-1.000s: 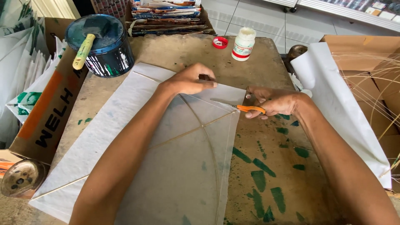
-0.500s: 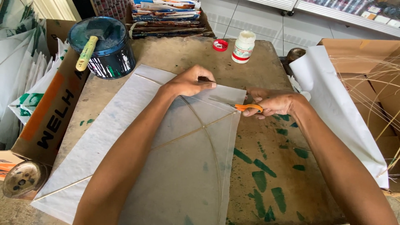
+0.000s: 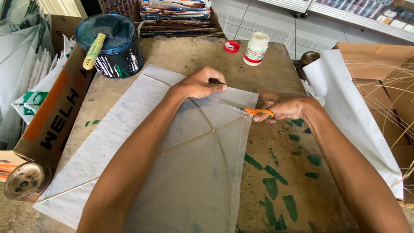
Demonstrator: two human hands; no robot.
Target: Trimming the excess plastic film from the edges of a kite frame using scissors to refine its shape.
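Note:
A white paper kite (image 3: 129, 142) with thin stick spars lies flat on a worn wooden table (image 3: 276, 73). My left hand (image 3: 200, 83) presses down on the kite's far corner, fingers curled on the paper. My right hand (image 3: 282, 105) grips orange-handled scissors (image 3: 258, 111), whose blades point left onto the kite's right edge beside the left hand. The blade tips are thin and hard to make out against the paper.
A dark blue paint can (image 3: 110, 45) with a yellow-handled brush (image 3: 94, 51) stands at the back left. A white glue bottle (image 3: 255, 48) and its red cap (image 3: 231, 46) sit at the back. A paper roll (image 3: 349, 108) lies to the right, a cardboard box (image 3: 56, 116) to the left.
Both hands stay at the kite's far corner. The scissors and my right hand have shifted only slightly along the paper's edge.

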